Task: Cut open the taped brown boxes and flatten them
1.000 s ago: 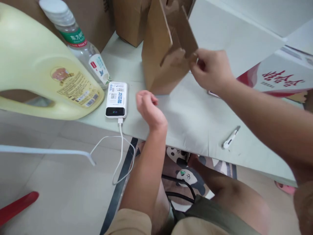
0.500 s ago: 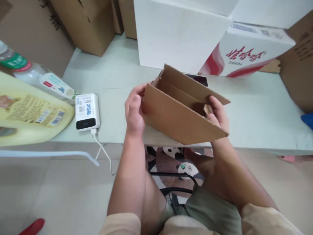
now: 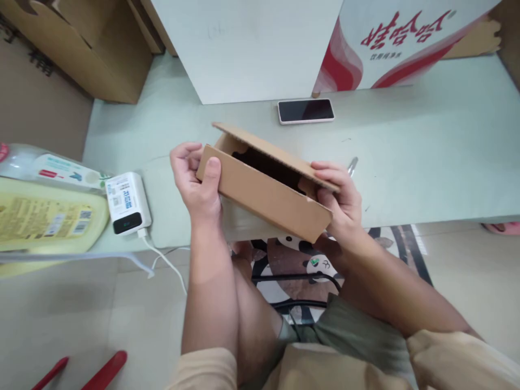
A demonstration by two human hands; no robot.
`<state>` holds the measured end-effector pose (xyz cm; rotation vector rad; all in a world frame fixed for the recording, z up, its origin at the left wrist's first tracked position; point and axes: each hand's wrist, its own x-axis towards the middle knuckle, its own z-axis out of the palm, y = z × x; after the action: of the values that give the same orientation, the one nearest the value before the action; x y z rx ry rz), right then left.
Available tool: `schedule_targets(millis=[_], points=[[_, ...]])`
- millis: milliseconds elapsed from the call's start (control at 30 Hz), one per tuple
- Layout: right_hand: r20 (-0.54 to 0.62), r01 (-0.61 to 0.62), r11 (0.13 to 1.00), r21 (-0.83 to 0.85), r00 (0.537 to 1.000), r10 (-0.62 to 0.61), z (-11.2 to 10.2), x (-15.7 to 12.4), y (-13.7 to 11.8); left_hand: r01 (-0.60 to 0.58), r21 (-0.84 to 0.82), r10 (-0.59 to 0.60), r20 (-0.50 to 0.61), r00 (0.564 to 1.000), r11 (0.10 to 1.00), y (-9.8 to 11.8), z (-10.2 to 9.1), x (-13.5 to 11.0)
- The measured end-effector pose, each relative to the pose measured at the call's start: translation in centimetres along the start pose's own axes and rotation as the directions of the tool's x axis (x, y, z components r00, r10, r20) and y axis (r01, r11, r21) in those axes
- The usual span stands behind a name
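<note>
A small brown cardboard box [image 3: 268, 197] is held over the table's front edge between both my hands. My left hand [image 3: 195, 181] grips its left end, thumb on the front wall. My right hand [image 3: 339, 197] clasps its right end, fingers curled over the lid flap. The lid leans nearly closed, leaving a dark gap above the interior.
A phone [image 3: 306, 110] lies face up behind the box on the pale green table [image 3: 426, 151]. A white power bank [image 3: 125, 203] with a cable sits at left beside a yellow jug [image 3: 44, 222] and a bottle [image 3: 52, 169]. Large cartons [image 3: 252, 49] stand at the back. A pen-like tool [image 3: 352, 165] pokes out by my right hand.
The box went from standing upright under my right hand alone to being held in both hands near the table edge. Its lid has folded down almost closed.
</note>
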<state>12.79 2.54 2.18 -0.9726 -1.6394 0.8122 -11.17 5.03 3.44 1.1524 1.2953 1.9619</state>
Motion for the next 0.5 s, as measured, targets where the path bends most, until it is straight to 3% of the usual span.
schedule_targets(millis=[100,233,367,500], points=[[-0.063,0.102,0.995,-0.005,0.993,-0.102,-0.7,-0.2,0.4,-0.073,0.088,0.066,0.079,0.995,0.993,-0.4,-0.2,0.5],[-0.032,0.161,0.985,0.059,0.987,-0.160,-1.1,-0.4,0.9,-0.119,0.221,0.076,0.192,0.979,0.968,-0.7,-0.6,0.7],[0.002,0.138,0.990,0.024,0.990,-0.138,-1.2,-0.5,1.3,-0.070,0.268,0.031,0.149,0.988,0.961,-0.7,-0.7,0.5],[-0.056,0.112,0.990,0.081,0.993,-0.107,-1.3,-0.4,2.4,-0.036,0.287,0.010,0.091,0.996,0.957,-0.7,-1.5,1.0]])
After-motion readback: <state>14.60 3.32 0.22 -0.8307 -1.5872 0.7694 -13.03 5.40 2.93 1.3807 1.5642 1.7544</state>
